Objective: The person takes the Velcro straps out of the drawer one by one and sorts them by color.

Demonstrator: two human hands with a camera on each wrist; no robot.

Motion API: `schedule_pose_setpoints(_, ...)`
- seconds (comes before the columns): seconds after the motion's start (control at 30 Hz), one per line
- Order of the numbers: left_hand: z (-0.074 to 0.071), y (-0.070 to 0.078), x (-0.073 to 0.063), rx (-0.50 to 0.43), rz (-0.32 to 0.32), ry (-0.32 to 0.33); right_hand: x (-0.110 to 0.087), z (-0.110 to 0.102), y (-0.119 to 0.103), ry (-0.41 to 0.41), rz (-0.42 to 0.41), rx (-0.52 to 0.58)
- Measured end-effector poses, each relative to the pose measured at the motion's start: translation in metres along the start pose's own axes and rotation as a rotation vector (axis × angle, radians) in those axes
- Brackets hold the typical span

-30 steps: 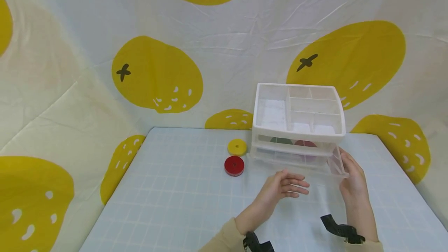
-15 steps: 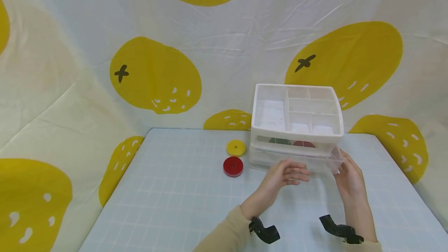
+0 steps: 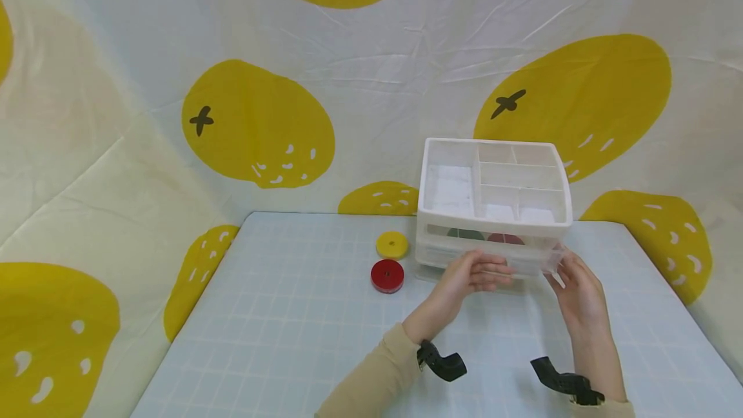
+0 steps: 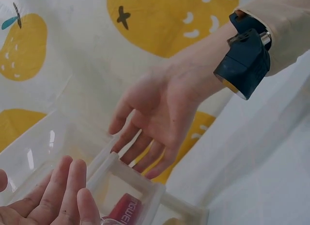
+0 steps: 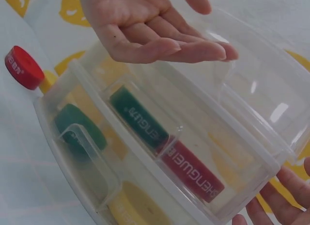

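Note:
A white organizer [image 3: 495, 219] with clear drawers stands at the back right of the table in the head view. Across its front lies my left hand [image 3: 467, 278], fingers straight and at the clear drawer front [image 3: 432, 255]. My right hand [image 3: 582, 295] is at the right front corner, its fingers loosely extended along the side in the left wrist view. Through the drawer walls the right wrist view shows a green tape roll [image 5: 138, 116], a red tape roll [image 5: 193, 172], another green roll [image 5: 80, 127] and a yellow roll [image 5: 135, 205]. Neither hand grasps a roll.
Left of the organizer, a yellow tape roll [image 3: 391, 245] and a red tape roll [image 3: 387, 276] lie flat on the pale checked tablecloth [image 3: 278, 328]. The organizer's top has a divided open tray. A fruit-patterned curtain [image 3: 371, 102] hangs close behind the table.
The pulled-out clear drawer has slid back into the organizer. My left hand has moved forward onto its front; my right hand has stayed at the right corner, with its fingers loosened.

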State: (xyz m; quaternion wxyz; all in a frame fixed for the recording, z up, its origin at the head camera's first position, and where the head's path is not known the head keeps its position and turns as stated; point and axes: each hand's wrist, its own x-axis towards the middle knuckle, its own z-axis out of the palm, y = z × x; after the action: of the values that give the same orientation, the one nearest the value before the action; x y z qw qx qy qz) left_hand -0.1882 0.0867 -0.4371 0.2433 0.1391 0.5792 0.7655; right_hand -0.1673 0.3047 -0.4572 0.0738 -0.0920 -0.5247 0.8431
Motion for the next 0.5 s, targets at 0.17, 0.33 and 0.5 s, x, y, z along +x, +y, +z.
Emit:
schedule_pose_setpoints(0.17, -0.003, 0.003, 0.006, 0.012, -0.014, 0.006, -0.001, -0.002, 0.001, -0.045, -0.033, 0.018)
schedule_pose_setpoints(0.33, -0.005, 0.005, 0.012, 0.008, -0.024, 0.007, -0.002, -0.004, 0.001, -0.066, -0.058, 0.018)
schedule_pose_setpoints(0.5, -0.006, 0.007, 0.016, -0.008, -0.01, -0.003, -0.002, -0.003, 0.001, -0.051, -0.039, -0.003)
